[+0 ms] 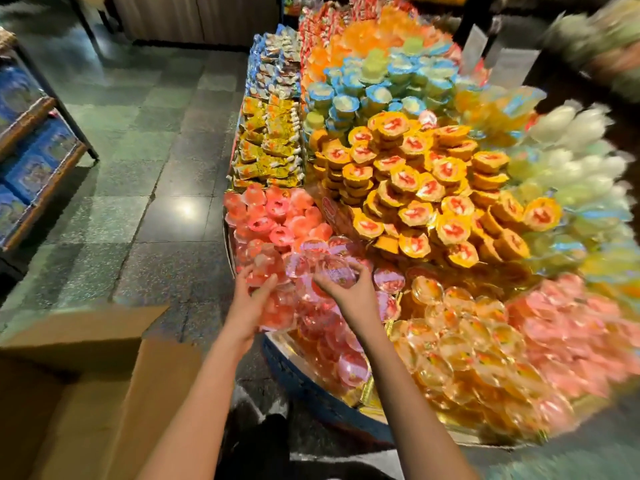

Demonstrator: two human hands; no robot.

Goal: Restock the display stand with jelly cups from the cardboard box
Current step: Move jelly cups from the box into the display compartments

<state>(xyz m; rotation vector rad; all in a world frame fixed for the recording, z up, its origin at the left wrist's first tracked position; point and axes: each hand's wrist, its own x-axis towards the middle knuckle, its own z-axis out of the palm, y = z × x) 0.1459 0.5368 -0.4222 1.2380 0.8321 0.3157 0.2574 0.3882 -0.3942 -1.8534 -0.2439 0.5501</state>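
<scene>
Fingers (362,269) of right hand (349,294) curled round clear pink-lidded jelly cup (337,271) over pink pile (277,220) on tiered display stand (287,372); pink cups (277,306) gripped by left hand (242,306). Placing judged underway; cup to be seated next, then brown cardboard box (86,375) reached into.

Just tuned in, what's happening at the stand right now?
A person is filling the pink section at the near left corner of the display stand. The left hand holds a bunch of pink jelly cups, while the right hand pinches a single cup just above the pile. The cardboard box sits at lower left; its contents are out of view.
</scene>
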